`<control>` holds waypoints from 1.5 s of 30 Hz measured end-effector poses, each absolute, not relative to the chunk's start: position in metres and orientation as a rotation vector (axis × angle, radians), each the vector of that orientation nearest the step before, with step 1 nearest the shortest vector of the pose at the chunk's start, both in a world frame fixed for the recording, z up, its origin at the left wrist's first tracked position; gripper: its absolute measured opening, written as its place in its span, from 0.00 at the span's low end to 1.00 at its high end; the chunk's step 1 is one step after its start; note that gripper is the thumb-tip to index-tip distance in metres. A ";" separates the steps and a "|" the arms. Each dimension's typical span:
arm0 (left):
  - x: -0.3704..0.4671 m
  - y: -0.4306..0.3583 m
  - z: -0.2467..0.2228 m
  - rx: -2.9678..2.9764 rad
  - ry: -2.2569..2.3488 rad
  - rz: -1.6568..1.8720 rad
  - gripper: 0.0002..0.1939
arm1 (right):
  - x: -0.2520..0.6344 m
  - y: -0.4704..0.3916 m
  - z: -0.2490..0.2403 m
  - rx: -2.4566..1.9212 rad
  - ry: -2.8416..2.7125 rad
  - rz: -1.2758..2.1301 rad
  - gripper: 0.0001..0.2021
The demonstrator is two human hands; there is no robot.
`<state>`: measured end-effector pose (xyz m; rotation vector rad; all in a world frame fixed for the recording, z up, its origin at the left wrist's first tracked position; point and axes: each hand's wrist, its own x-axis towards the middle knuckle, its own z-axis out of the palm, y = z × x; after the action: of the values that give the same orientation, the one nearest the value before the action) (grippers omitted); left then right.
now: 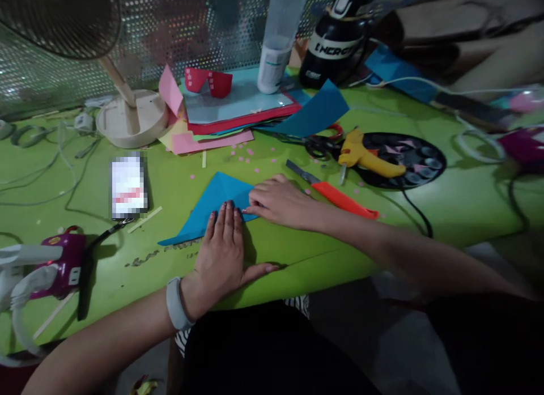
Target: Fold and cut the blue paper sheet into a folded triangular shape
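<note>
A sheet of blue paper point(212, 199), folded to a triangle-like shape, lies on the green table in front of me. My left hand point(223, 247) rests flat on its lower edge, fingers stretched forward and thumb out to the side. At the paper's right end, the curled fingers of my right hand point(276, 201) close on the edge and partly cover it. Just right of that hand lies an orange-handled utility knife point(340, 198) with its dark blade toward the back.
A yellow glue gun point(369, 154) sits on a black tray point(436, 157) beside black scissors point(318, 145). Behind are stacked coloured papers point(238, 111), a clear bottle point(274, 66) and a black flask point(327, 55). A phone point(128, 185), a fan base point(131, 117) and a purple power strip point(63, 264) stand left.
</note>
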<state>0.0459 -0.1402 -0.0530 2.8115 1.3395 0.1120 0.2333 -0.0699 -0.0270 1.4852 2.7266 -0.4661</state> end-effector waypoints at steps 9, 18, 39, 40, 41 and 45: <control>0.045 -0.137 -0.057 2.861 1.345 0.157 0.61 | 0.253 -0.077 -0.018 1.629 2.713 -0.147 0.18; 0.040 -0.133 -0.068 2.882 1.291 0.302 0.55 | 0.243 -0.127 -0.055 1.141 3.077 -0.352 0.46; 0.038 -0.154 -0.053 2.765 1.472 -0.025 0.56 | 0.250 -0.132 -0.067 1.117 3.110 -0.370 0.46; 0.034 -0.155 -0.054 2.763 1.493 -0.006 0.57 | 0.250 -0.132 -0.068 1.120 3.111 -0.366 0.47; 0.029 -0.157 -0.055 2.760 1.517 0.016 0.57 | 0.250 -0.132 -0.068 1.116 3.112 -0.368 0.47; 0.003 -0.163 -0.058 2.769 1.568 0.134 0.58 | 0.251 -0.130 -0.065 1.096 3.097 -0.392 0.47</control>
<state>0.0034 -0.1631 -0.0581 2.7689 1.5678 0.1339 0.2505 -0.1299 -0.0654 1.0959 3.0966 -0.3923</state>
